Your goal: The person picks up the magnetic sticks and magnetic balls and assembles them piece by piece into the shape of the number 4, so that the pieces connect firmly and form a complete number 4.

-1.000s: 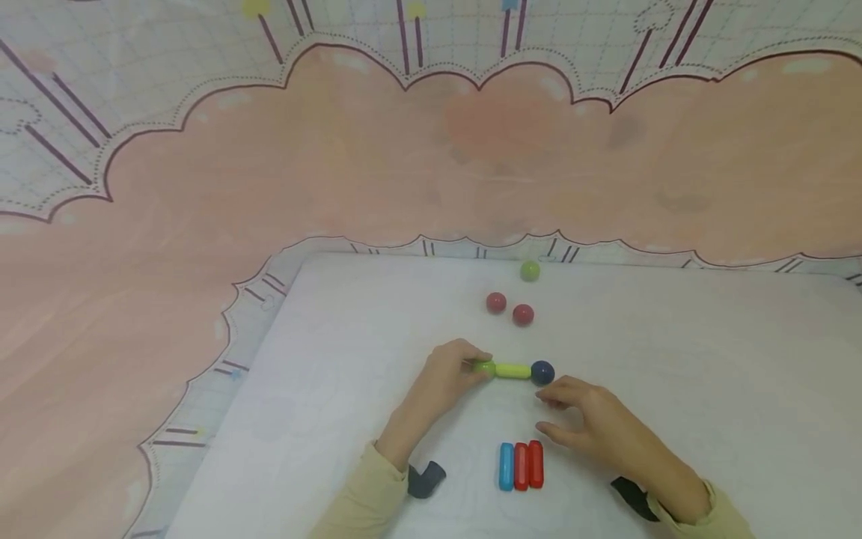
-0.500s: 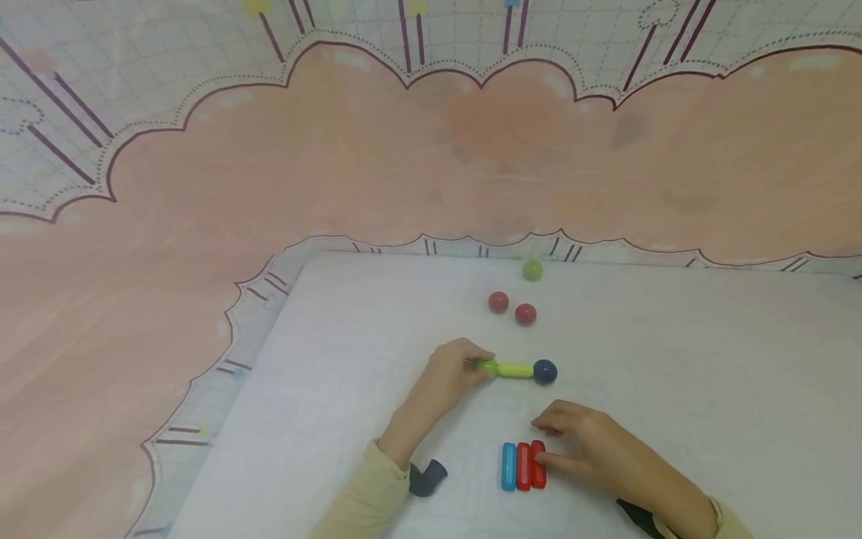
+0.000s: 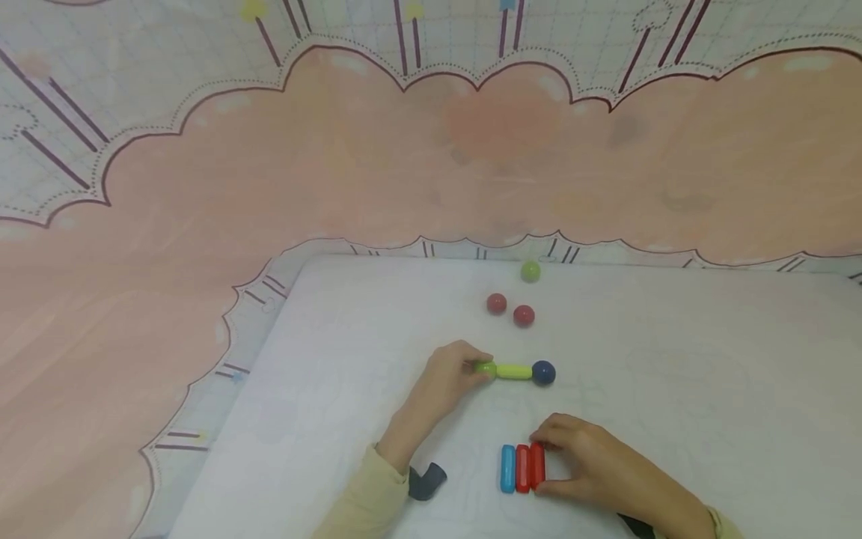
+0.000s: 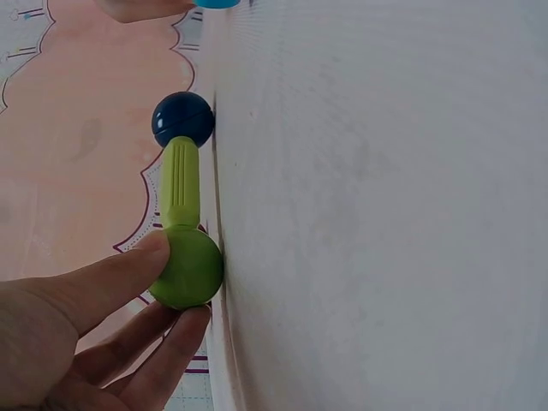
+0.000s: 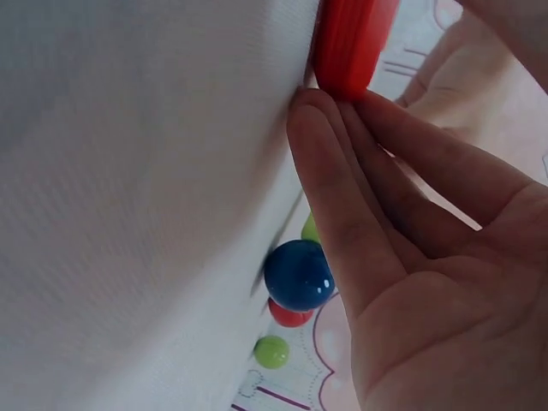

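With thumb and fingers, my left hand (image 3: 441, 382) pinches the green ball (image 4: 187, 270) at the left end of a joined piece. From that ball a yellow-green rod (image 3: 514, 372) runs to a dark blue ball (image 3: 543, 373). Nearer the front, two red rods and a blue rod (image 3: 508, 469) lie side by side. My right hand (image 3: 592, 464) spans the rightmost red rod (image 3: 537, 466), fingertips at its far end and thumb at its near end. In the right wrist view the fingertips touch that rod's end (image 5: 347, 68). The middle red rod (image 3: 522, 469) lies against it.
Beyond the joined piece lie two red balls, one left (image 3: 496, 303) and one right (image 3: 524, 315), and a green ball (image 3: 530, 271) near the far edge of the white table (image 3: 673, 359). Dark straps show at both wrists. A patterned cloth (image 3: 404, 165) lies behind.
My right hand has come back from beside the dark blue ball to the rods and taken the rightmost red rod by its ends. The left hand has stayed on the green ball.
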